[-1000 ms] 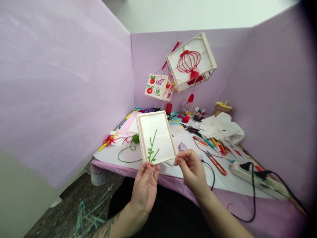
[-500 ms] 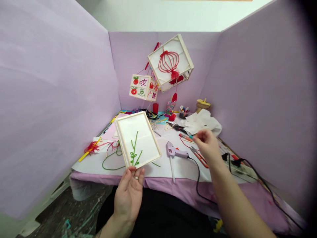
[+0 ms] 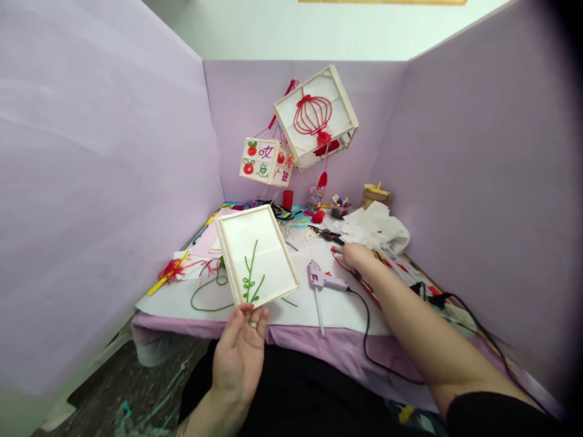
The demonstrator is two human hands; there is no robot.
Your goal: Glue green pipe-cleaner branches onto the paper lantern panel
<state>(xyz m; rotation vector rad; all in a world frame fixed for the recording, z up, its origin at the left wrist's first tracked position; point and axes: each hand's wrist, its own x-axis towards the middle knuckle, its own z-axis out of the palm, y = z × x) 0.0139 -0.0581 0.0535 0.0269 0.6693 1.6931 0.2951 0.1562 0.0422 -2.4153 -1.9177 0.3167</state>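
Observation:
My left hand (image 3: 241,352) grips the bottom edge of a wood-framed white panel (image 3: 271,243); its thumb lies on the near side. Green cord on the panel forms stems and looped leaves (image 3: 250,282). Farther off, my right hand (image 3: 357,256) is over the right part of the table, beside a red cord. Its fingers point away and are hidden, so whatever it touches or holds cannot be made out. Between the hands lies a lilac hot glue gun (image 3: 325,278) with a white glue stick (image 3: 319,312) protruding from its rear. Scissors (image 3: 370,290) are partly covered by my right forearm.
Two decorated lanterns, a large one (image 3: 337,91) and a small one (image 3: 257,161), hang at the back. Black pliers (image 3: 325,234), crumpled white fabric (image 3: 378,224) and a marker tub (image 3: 339,211) stand behind. A black cable (image 3: 367,328) crosses the table's front edge. Lilac walls (image 3: 446,158) enclose three sides.
My right hand has moved away and left, down to the table; the small teal-tipped thing seen at its fingers is now out of sight. My left hand still holds the panel.

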